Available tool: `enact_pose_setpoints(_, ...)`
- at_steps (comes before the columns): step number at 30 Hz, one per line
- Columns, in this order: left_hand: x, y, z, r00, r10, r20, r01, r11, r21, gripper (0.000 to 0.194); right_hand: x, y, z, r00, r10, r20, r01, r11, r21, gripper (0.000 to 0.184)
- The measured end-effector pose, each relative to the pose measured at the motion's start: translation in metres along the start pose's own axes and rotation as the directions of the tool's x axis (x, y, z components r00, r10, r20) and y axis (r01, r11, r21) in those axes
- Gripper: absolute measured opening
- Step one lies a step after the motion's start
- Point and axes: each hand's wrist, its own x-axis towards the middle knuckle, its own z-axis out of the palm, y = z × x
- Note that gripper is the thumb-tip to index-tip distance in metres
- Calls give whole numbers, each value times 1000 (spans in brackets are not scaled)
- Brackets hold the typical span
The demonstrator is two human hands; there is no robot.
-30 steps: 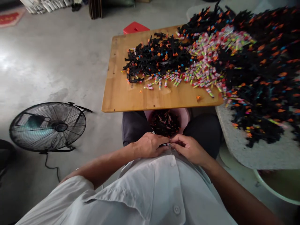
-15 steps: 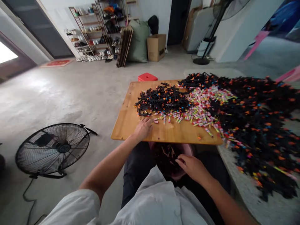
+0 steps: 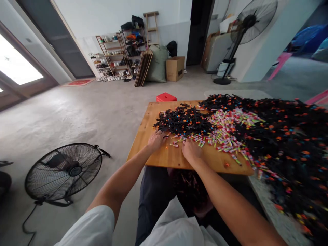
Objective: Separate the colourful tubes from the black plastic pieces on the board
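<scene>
At the near left edge of a heap of black toy guns [image 3: 187,119] with orange and blue bits, my left hand [image 3: 155,140] has its fingers closed on one small black toy gun [image 3: 166,136]. My right hand [image 3: 191,150] rests on the wooden board, fingertips pinched at a small wrapped tube [image 3: 183,141] on the near edge of the tubes. Its fingers are partly hidden behind the back of the hand. Pink, red and yellow tubes [image 3: 222,130] spread to the right of the heap. Below the board, between my legs, is a bucket with dark pieces [image 3: 188,188].
The wooden board [image 3: 164,157] adjoins a grey table holding a larger pile of black toy guns [image 3: 289,136]. A red stool [image 3: 166,97] stands beyond. On the floor at left is a black fan [image 3: 64,174]. Shoe racks [image 3: 112,54] and a carton [image 3: 175,68] stand farther back.
Both hands were together at my lap. My left hand rose to the heap's edge first, then my right hand left the bucket for the tubes. The view tilted up, showing more of the room.
</scene>
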Motion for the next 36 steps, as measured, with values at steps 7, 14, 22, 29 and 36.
enact_pose_setpoints(7, -41, 21, 12, 974, -224, 45, 209, 794, -571, 12, -19, 17, 1, 997, -45, -68, 71, 890, 451, 29)
enact_pose_setpoints(14, -69, 80, -9, 971, -4, 240, 224, 371, -901, 24, -70, 13, -13, 982, -185, 38, -16, 117, 993, 44)
enact_pose_setpoints(22, -72, 106, -30, 962, 121, 244, 49, 804, -592, 27, -83, 15, -22, 985, -166, 34, -40, -28, 999, 36)
enact_pose_setpoints(29, -75, 114, -35, 921, 358, 153, -316, 917, -245, 35, -87, 32, -25, 983, -183, -9, 31, 115, 993, 37)
enact_pose_setpoints(36, -78, 118, -35, 885, 449, 121, -452, 892, -5, 40, -100, 42, -27, 974, -199, -110, 161, 259, 952, 31)
